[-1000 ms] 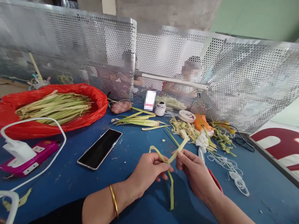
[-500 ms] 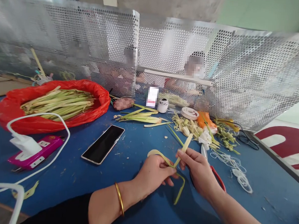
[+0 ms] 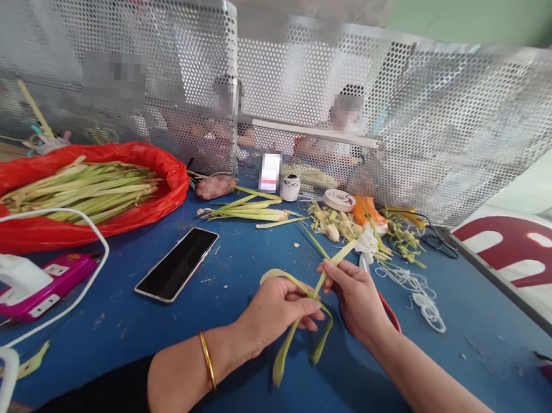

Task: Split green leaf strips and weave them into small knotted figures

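Observation:
My left hand (image 3: 272, 306), with a gold bangle (image 3: 207, 359) at the wrist, pinches crossed green-yellow leaf strips (image 3: 281, 359) between thumb and fingers. Two strip ends dangle below it, and another curves up over its back. Close beside it, my right hand (image 3: 352, 293) holds a pale, flat strip (image 3: 345, 252) that slants up past the fingertips. The exact crossing is partly covered by my left thumb. Partly under my right hand lie scissors with a red handle (image 3: 391, 312). A small bundle of leaf stalks (image 3: 252, 212) rests beyond both hands.
A red plastic bag (image 3: 164, 203) of long leaves sits at left, behind a purple power strip (image 3: 42, 285) with a white cable. A black-screened phone (image 3: 177, 264) lies nearby. Leaf scraps (image 3: 326, 219), a tape roll (image 3: 339, 200) and white string (image 3: 431, 309) lie right, before a perforated metal screen (image 3: 307, 77).
The view has swung slightly to the right. A second strip end now hangs below my left hand, where one hung before. Both hands keep their pinch.

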Demonstrator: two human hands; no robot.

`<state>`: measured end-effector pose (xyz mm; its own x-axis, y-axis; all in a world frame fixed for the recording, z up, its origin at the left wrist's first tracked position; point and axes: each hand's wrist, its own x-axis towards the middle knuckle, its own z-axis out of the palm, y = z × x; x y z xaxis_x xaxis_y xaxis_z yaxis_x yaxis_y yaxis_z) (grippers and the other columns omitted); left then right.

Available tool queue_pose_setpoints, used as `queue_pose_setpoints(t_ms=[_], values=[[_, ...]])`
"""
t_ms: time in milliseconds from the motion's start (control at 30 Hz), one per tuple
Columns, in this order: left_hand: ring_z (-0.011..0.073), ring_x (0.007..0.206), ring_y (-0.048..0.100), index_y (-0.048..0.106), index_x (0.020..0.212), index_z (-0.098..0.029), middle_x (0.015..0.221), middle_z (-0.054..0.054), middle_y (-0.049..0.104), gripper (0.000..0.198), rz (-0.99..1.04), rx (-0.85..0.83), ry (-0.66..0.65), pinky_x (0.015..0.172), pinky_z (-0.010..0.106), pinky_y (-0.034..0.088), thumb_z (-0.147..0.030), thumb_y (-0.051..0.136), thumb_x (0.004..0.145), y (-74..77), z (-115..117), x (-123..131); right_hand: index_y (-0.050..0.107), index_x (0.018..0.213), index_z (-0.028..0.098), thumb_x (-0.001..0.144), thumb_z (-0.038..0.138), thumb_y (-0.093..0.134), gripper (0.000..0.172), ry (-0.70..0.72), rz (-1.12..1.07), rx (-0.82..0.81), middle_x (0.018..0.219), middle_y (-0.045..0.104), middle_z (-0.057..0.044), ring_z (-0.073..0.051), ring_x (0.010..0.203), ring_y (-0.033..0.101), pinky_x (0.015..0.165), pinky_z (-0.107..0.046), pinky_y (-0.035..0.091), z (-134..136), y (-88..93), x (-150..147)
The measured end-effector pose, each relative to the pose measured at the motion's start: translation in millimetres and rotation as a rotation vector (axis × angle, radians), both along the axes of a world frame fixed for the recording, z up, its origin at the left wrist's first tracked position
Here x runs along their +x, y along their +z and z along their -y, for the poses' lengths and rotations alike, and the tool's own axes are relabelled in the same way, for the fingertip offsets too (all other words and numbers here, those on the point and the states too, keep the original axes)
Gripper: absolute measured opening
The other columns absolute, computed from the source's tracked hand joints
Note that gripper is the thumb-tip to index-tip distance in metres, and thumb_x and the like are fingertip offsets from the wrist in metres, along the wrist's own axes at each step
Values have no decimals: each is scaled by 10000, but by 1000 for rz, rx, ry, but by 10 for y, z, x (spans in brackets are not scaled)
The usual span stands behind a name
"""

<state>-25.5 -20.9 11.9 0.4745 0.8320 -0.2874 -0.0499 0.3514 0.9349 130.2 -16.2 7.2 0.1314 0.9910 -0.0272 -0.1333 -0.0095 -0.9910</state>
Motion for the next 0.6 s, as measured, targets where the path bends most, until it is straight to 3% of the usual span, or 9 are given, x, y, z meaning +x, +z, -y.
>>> queue_pose_setpoints(t_ms=[200,400,500,600], values=[[142,565,651,687,764,-103,666,97,712,165,-57,-34,23,618,251,508,-259,640,790,8,20,21,664,686,164,761,408,682,256,40,54,47,503,510,36,-92,490,437,530,-245,355,14,4,-12],[166,707,685,623,1055,-142,874,99,732,361,-44,-39,6,733,296,498,-423,598,829,72,-21,-29,644,685,166,765,442,670,289,-3,145,137,512,527,27,-106,496,456,530,-245,358,-25,153,110],[174,766,664,642,940,-147,866,87,717,325,-146,90,124,726,289,485,-446,581,827,59,-55,-64,646,690,168,795,425,651,277,-17,188,198,499,525,31,-100,498,459,543,-238,362,-31,253,215],[173,756,628,644,848,-172,809,54,689,223,-324,476,371,722,299,479,-387,590,823,43,-84,-102,641,688,172,812,410,638,269,15,204,214,496,523,35,-93,493,453,536,-231,356,-16,307,258]])
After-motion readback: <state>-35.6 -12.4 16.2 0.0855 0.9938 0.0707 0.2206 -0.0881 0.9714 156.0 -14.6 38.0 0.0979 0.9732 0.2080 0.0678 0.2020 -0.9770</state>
